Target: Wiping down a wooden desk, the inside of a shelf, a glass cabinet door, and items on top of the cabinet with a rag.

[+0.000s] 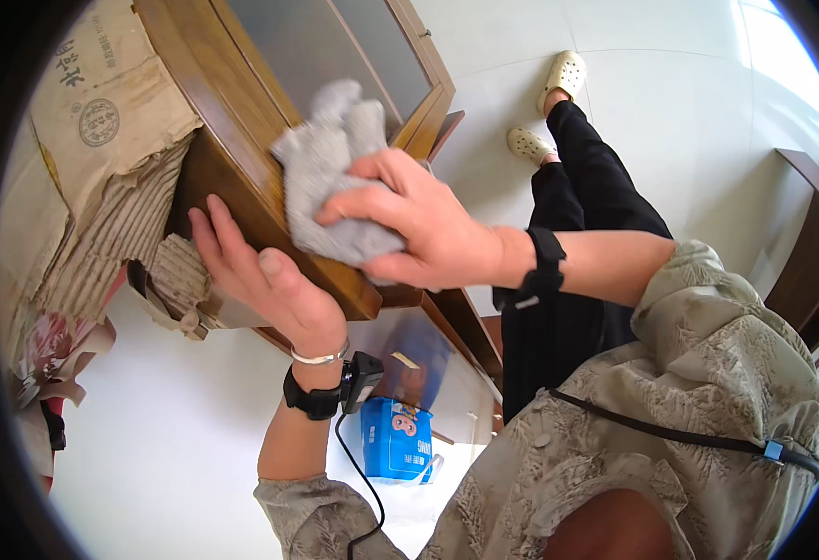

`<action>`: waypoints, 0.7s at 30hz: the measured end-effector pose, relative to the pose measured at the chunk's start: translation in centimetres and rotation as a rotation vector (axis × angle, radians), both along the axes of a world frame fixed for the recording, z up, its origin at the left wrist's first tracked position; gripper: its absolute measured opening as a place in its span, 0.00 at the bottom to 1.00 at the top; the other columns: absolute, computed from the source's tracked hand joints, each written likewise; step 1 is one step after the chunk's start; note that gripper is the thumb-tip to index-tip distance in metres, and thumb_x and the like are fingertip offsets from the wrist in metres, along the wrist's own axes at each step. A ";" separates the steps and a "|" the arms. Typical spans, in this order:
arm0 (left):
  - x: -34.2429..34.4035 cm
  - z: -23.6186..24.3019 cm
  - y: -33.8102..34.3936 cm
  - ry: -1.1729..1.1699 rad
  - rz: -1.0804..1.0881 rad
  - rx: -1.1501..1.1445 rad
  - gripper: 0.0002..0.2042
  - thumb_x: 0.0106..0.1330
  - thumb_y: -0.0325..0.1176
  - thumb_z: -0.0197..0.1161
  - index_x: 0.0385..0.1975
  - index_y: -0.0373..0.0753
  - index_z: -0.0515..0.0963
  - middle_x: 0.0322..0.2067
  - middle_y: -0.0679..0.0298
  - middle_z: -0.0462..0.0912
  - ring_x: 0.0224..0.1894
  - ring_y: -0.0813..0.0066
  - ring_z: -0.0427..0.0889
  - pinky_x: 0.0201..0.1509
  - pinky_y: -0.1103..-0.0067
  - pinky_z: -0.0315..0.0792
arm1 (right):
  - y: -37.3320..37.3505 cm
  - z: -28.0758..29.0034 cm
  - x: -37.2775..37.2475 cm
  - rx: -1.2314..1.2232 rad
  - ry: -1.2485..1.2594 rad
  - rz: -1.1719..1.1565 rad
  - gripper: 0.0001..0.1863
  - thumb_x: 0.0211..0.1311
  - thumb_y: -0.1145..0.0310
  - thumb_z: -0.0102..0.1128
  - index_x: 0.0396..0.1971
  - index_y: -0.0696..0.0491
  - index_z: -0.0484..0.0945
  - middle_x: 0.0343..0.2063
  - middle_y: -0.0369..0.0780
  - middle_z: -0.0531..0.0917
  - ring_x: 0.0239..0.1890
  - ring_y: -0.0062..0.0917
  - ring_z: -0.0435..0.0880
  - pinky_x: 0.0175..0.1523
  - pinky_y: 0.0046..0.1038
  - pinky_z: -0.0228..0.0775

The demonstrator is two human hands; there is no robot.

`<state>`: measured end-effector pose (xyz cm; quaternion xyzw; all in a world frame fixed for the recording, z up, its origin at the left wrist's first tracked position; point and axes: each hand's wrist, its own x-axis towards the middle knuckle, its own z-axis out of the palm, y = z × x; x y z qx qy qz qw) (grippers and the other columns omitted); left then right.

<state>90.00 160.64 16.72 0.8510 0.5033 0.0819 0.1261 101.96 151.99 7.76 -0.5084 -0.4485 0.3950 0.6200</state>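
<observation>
A crumpled grey cloth (321,182) is gripped in my right hand (419,219) and rests on the top edge of a brown wooden cabinet (227,112). The fingers of that hand curl over the cloth, and its outline is slightly blurred. My left hand (260,280) lies against the side of the cabinet near its corner, with its fingers stretched out and nothing in them. Torn corrugated cardboard (190,280) is close beside those fingers.
A large worn cardboard box (111,121) leans along the left. The cabinet has a framed glass door (372,47). A blue bag (395,443) is below, near my left wrist. Dark wooden furniture (811,243) stands at the right on the pale floor (662,112).
</observation>
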 end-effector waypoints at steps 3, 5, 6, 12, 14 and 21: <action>0.0 -0.1 0.0 0.006 -0.027 0.018 0.33 0.72 0.53 0.32 0.66 0.32 0.59 0.67 0.42 0.53 0.68 0.46 0.53 0.68 0.57 0.46 | -0.7 0.4 -0.4 -0.078 0.067 0.017 0.27 0.43 0.70 0.66 0.49 0.47 0.75 0.43 0.45 0.71 0.46 0.39 0.71 0.51 0.32 0.65; 0.5 -0.2 0.0 0.020 -0.049 0.028 0.31 0.72 0.51 0.34 0.66 0.32 0.58 0.67 0.41 0.53 0.68 0.45 0.54 0.68 0.57 0.46 | 0.6 0.0 0.5 -0.104 0.111 -0.010 0.27 0.46 0.70 0.68 0.50 0.47 0.74 0.43 0.43 0.71 0.47 0.35 0.71 0.52 0.30 0.65; 0.5 -0.3 -0.1 0.024 -0.052 0.031 0.31 0.72 0.51 0.34 0.66 0.32 0.58 0.67 0.41 0.53 0.68 0.45 0.54 0.68 0.57 0.46 | 1.3 0.1 0.6 -0.102 0.115 -0.013 0.27 0.46 0.70 0.68 0.50 0.47 0.74 0.43 0.43 0.71 0.47 0.35 0.71 0.52 0.30 0.65; 0.4 -0.1 0.1 0.043 -0.066 0.108 0.31 0.73 0.52 0.35 0.64 0.31 0.61 0.65 0.41 0.57 0.67 0.45 0.56 0.68 0.59 0.48 | 1.2 1.7 0.4 -0.421 0.291 0.018 0.28 0.50 0.67 0.70 0.53 0.51 0.71 0.45 0.41 0.73 0.49 0.29 0.72 0.55 0.28 0.65; 0.8 -0.4 0.2 0.007 -0.079 0.105 0.31 0.73 0.52 0.36 0.64 0.31 0.62 0.65 0.40 0.57 0.66 0.44 0.56 0.67 0.59 0.49 | -0.1 1.2 -0.1 -0.505 0.433 0.020 0.29 0.49 0.65 0.70 0.52 0.51 0.71 0.44 0.44 0.75 0.48 0.30 0.75 0.52 0.30 0.68; 1.0 -0.3 -0.1 0.071 -0.038 0.153 0.27 0.72 0.48 0.40 0.65 0.38 0.62 0.66 0.45 0.57 0.65 0.47 0.58 0.65 0.58 0.52 | 2.5 2.8 1.3 -0.746 1.075 0.071 0.38 0.45 0.60 0.76 0.55 0.57 0.66 0.40 0.44 0.79 0.41 0.24 0.78 0.41 0.27 0.73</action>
